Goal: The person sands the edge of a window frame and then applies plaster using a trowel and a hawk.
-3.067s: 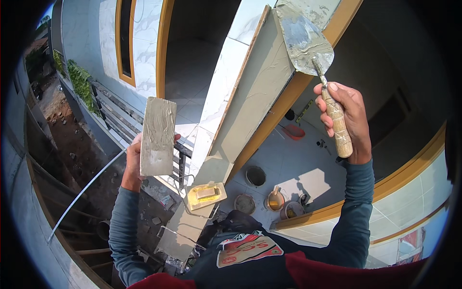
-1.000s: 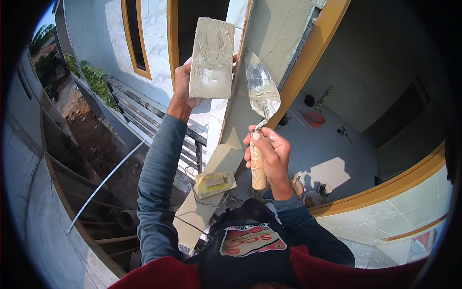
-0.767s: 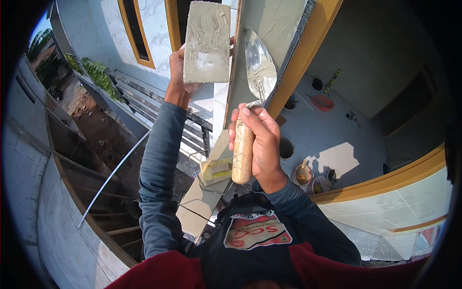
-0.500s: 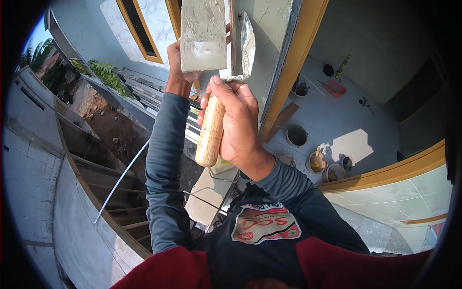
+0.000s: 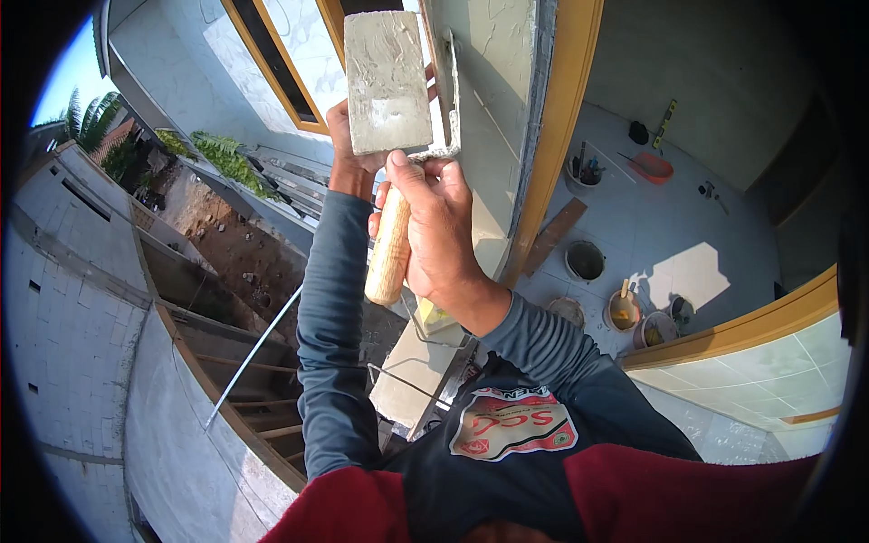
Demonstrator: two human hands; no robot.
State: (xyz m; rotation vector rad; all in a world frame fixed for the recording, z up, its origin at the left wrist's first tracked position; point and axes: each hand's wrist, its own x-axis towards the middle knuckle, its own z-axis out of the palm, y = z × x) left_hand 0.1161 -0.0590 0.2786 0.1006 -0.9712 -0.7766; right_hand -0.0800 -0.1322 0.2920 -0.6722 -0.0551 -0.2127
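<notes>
My right hand point(image 5: 444, 231) is closed around the pale wooden handle point(image 5: 391, 249) of a trowel, thumb on top. The trowel's cement-crusted metal blade point(image 5: 453, 100) rises beyond the fingers, seen nearly edge-on. Just left of it is a grey rectangular board point(image 5: 389, 86), smeared with wet cement, its flat face toward me. My left hand point(image 5: 351, 149) grips this board from behind. Most of its fingers are hidden, though some fingertips show at the board's right edge. A plastered wall point(image 5: 493, 100) stands close to the right of the blade.
To the right, an ochre door frame point(image 5: 557, 136) borders a tiled room holding several buckets point(image 5: 585, 261), a red basin point(image 5: 650, 168) and a yellow level point(image 5: 665, 122). Below my hands lies a pale plank point(image 5: 407, 389) with bent metal rods. A drop to bare ground point(image 5: 222, 231) lies left.
The trowel blade has turned more edge-on. Board and hands sit slightly lower in the picture, while the surroundings have shifted right and down. Both hands keep their grip.
</notes>
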